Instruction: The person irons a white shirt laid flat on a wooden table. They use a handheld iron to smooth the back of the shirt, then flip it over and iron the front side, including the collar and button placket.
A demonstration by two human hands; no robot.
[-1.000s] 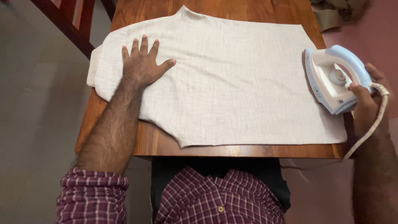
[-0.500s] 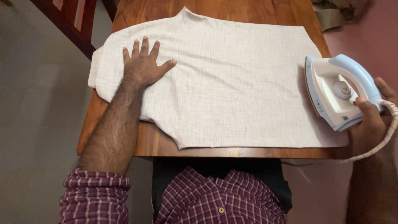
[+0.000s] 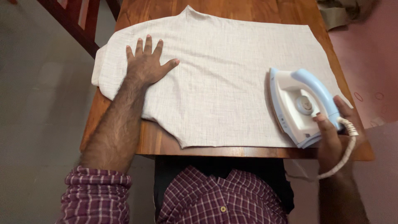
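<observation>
On wooden table (image 3: 157,141): left hand (image 3: 146,64) flat, fingers spread, pinning cloth (image 3: 219,79), right hand (image 3: 338,132) gripping iron (image 3: 300,103) w/ cord (image 3: 346,153) dangling, could prob snag + scorch fabric.

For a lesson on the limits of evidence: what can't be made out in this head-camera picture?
- Soleplate of the white and blue electric iron: hidden by its own body.
- Right hand palm: behind the iron's handle.
- Wooden table top: mostly covered by the pale grey cloth garment.
- White cord: far end runs out of view.
- Left hand: flat on garment, palm hidden.
</observation>
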